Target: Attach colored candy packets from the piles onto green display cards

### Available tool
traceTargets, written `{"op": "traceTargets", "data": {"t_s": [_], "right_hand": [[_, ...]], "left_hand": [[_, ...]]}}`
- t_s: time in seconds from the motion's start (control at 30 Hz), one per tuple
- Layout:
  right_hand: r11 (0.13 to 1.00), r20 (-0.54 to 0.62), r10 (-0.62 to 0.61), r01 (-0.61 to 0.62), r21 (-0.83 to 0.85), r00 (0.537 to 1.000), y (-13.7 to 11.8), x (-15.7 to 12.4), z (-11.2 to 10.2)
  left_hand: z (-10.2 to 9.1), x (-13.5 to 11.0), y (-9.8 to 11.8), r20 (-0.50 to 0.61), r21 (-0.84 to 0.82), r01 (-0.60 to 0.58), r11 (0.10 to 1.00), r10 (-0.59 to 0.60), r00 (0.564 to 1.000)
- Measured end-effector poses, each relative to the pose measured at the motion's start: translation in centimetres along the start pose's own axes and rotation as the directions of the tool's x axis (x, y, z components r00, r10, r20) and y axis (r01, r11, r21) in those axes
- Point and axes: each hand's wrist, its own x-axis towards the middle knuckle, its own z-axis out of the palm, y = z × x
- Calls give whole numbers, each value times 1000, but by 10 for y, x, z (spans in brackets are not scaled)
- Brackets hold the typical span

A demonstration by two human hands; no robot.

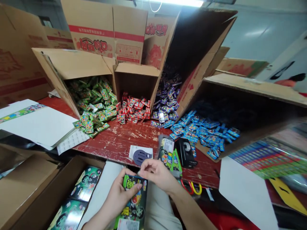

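- The left hand (120,195) is wrapped around a green pack (134,204), thumb across its printed front, holding it upright low in the view, just in front of the table (120,140) edge.
- The right hand (155,174) meets the pack's top edge, thumb and forefinger pinched together there; whether they grip a flap or some small item I cannot tell.
- The pack looks like thin glossy card or film: probably light, a little slippery and easy to crease, so it is best held by its side edges, as the left hand does, rather than squeezed on its face.
- A carton (72,198) at lower left holds more packs with the same green print, lying flat.
- On the red, worn table just beyond the hands lie a dark round disc on a white card (141,155), another green pack (169,156) standing tilted, and a black tape dispenser (187,153) beside it.
- Four tipped boxes farther back spill small packets: green (94,105), red (133,110), purple (168,99) and blue (203,131).
- White sheets (35,124) lie at left; a white board (247,191) and rows of coloured strips (268,159) at right.
- Scissors handles (192,187), red and yellow, stick out just right of the right wrist, close enough to snag on.
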Motion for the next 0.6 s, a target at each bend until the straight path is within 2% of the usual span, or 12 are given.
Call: {"op": "traceTargets", "data": {"t_s": [0.13,0.27,0.43,0.5,0.57,0.6], "right_hand": [[994,47,32,-26,-107,998,-8,7,1],[993,101,75,-65,-97,992,-12,8,2],[989,40,73,-68,-133,996,-5,10,6],[994,32,96,-94,-60,995,3,11,8],[970,77,178,-188,153,981,11,13,10],[925,127,234,-261,277,964,15,15,12]], "left_hand": [[0,1,-1,-28,7,4,1000,-4,1000],[0,-1,-1,-23,39,14,999,-13,1000],[0,-2,-1,-27,49,9,999,-7,1000],[0,-1,-1,-36,68,-8,998,10,999],[0,-1,0,-55,87,-39,995,44,998],[1,-2,1,-70,85,-53,995,59,996]]}}
